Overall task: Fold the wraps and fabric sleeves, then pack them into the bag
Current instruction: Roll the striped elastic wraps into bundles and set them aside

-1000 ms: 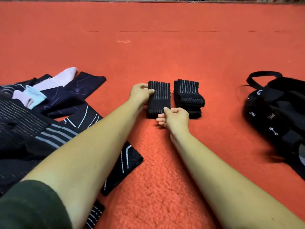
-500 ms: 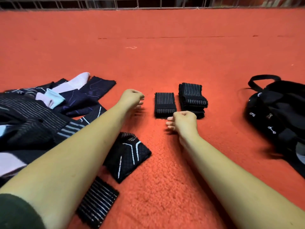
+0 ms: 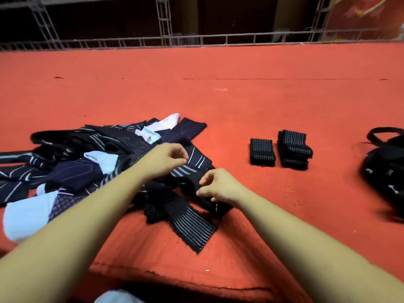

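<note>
A heap of dark striped wraps and navy, pale blue and pink fabric sleeves lies on the red carpet at the left. One black striped wrap trails unfolded from the heap toward me. My left hand hovers over the heap with loosely curled fingers that hold nothing. My right hand is just over the heap's dark right end, fingertips down near the fabric, and none of it is lifted. A single folded wrap and a stack of folded wraps lie side by side at the middle right. The black bag sits at the far right.
The red carpet stretches far ahead to a low metal railing. Its near edge drops off just below my forearms. Open carpet separates the folded wraps from the bag.
Both hands left the folded wrap and swung left to the heap. My head rose and turned, so the railing and more of the heap show.
</note>
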The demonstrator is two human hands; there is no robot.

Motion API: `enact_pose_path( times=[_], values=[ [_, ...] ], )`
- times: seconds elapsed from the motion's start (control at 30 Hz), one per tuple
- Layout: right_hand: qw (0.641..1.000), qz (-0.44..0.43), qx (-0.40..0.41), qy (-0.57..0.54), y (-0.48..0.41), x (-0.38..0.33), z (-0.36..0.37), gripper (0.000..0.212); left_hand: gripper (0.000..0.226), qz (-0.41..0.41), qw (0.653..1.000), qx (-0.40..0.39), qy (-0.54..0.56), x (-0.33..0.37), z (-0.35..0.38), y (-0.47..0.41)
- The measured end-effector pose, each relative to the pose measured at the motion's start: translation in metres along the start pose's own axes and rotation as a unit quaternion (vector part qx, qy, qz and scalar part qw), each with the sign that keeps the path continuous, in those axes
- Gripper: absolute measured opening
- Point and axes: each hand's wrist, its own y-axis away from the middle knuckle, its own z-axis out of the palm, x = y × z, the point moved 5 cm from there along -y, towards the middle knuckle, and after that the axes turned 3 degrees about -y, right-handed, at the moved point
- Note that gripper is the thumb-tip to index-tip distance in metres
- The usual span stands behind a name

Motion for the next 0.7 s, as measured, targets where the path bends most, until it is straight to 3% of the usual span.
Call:
enact_pose_path(
  times=[0.1,0.23,0.47,0.6,0.7],
  values=[
    [0.989,-0.004,0.005,0.147,0.008,0.001,0.024,0.019,0.012,0.033,0.995,-0.042,-0.083,-0.019,0.028,0.029],
    [0.972,0.024,0.009,0.233,0.013,0.013,0.044,0.034,0.048,0.038,0.990,-0.053,-0.124,-0.052,0.063,0.043],
    [0.943,0.043,0.022,0.328,0.027,0.024,0.062,0.069,0.043,0.045,0.994,-0.031,-0.095,-0.065,0.082,0.055],
    [0.934,0.067,0.034,0.350,0.027,0.025,0.055,0.069,0.043,0.058,0.994,-0.058,-0.070,-0.063,0.082,0.060],
    [0.929,0.083,0.033,0.358,0.031,0.026,0.053,0.065,0.065,0.061,0.994,-0.071,-0.053,-0.058,0.080,0.066]
  ],
)
